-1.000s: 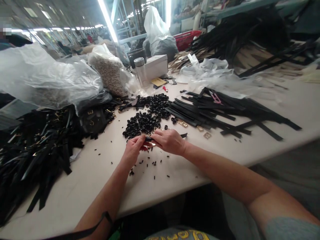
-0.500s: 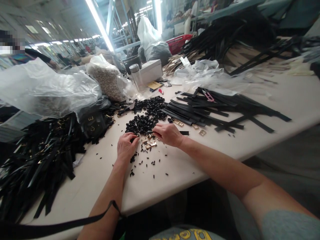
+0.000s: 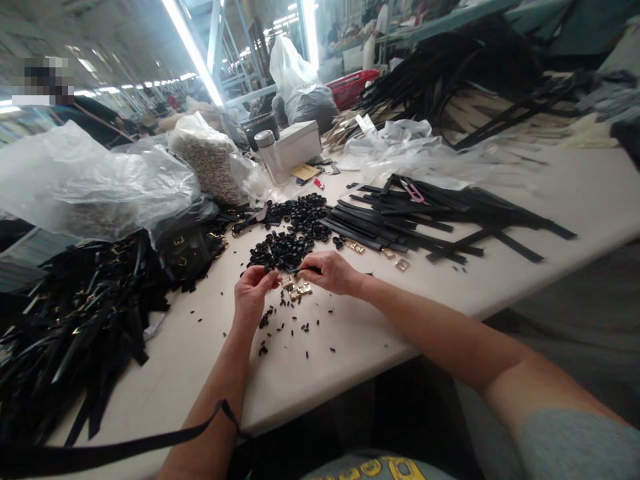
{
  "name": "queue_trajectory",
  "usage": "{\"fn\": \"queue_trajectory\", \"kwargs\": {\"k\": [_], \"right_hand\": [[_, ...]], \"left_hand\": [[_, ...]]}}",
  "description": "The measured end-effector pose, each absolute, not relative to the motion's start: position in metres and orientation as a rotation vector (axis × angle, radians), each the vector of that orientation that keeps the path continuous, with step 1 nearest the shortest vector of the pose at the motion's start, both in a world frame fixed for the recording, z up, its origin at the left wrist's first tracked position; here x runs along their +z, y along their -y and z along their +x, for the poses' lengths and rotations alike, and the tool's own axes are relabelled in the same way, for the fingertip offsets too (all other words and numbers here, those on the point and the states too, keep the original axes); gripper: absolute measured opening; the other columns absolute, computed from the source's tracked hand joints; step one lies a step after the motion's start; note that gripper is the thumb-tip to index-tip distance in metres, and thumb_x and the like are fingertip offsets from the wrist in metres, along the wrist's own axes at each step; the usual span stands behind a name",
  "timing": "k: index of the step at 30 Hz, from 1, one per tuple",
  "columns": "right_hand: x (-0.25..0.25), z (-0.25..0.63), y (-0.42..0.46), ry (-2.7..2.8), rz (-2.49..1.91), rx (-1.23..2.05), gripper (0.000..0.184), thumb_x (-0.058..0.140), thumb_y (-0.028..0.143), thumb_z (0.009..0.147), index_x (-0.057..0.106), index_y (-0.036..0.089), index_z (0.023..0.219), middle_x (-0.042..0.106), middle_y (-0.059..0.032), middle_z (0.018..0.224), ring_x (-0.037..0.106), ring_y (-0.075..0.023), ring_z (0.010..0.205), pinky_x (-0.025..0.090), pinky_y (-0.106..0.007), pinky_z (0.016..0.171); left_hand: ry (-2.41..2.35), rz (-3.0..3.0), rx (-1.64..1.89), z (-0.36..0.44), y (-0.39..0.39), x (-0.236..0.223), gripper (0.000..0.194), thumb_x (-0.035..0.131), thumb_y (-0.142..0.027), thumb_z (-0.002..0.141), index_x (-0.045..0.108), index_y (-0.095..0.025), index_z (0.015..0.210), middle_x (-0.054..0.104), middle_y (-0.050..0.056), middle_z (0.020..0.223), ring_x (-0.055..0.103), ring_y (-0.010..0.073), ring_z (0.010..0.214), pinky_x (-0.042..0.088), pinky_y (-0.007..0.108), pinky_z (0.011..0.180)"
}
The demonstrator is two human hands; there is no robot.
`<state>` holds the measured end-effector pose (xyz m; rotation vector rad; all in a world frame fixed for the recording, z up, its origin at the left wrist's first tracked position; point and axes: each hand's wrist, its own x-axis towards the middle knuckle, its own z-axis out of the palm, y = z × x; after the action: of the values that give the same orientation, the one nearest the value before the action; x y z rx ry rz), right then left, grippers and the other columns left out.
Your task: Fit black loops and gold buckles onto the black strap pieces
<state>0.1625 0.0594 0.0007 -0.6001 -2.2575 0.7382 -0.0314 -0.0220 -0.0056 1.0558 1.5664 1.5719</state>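
Observation:
My right hand [image 3: 335, 272] is closed around a black strap [image 3: 306, 269], whose narrow end sticks out to the left between finger and thumb. Close by on the left, my left hand [image 3: 254, 288] is pinched, thumb against fingers; a small dark piece seems to be at its fingertips, too small to make out. Gold buckles [image 3: 300, 291] lie on the table between and just below the two hands. Right behind them spreads a heap of small black loops [image 3: 280, 248]. Small black bits [image 3: 306, 328] are scattered in front.
Black straps [image 3: 400, 223] lie to the right with pink-handled snips [image 3: 413, 192] on top. Buckled straps [image 3: 95, 313] pile up at left, beside plastic bags [image 3: 130, 187]. A bottle [image 3: 270, 157] and white box [image 3: 300, 143] stand behind. A person [image 3: 95, 120] is at far left.
My left hand has lifted slightly from the table by the loops, its fingers now pinched. My right hand has turned, and the strap's end now points toward the left hand.

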Motion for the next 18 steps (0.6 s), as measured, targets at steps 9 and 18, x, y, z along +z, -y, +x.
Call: {"fn": "queue_trajectory", "kwargs": {"k": [9, 18], "right_hand": [[0.0, 0.157, -0.054, 2.046, -0.646, 1.28, 0.021, 0.06, 0.03, 0.082, 0.068, 0.011, 0.078, 0.055, 0.002, 0.061, 0.043, -0.0067, 0.056, 0.032, -0.019, 0.053], [0.0, 0.159, -0.056, 1.972, -0.638, 1.502, 0.024, 0.061, 0.034, 0.08, 0.067, 0.01, 0.08, 0.055, 0.0014, 0.063, 0.043, -0.0063, 0.056, 0.032, -0.019, 0.053]], "left_hand": [[-1.335, 1.024, 1.503, -0.019, 0.027, -0.008, 0.024, 0.077, -0.032, 0.071, 0.068, -0.015, 0.086, 0.072, 0.004, 0.079, 0.068, 0.0152, 0.07, 0.056, 0.029, 0.07], [-1.428, 1.256, 1.567, -0.016, 0.031, -0.002, 0.019, 0.079, -0.029, 0.068, 0.07, -0.015, 0.078, 0.071, 0.006, 0.09, 0.066, 0.0143, 0.071, 0.056, 0.027, 0.067]]}}
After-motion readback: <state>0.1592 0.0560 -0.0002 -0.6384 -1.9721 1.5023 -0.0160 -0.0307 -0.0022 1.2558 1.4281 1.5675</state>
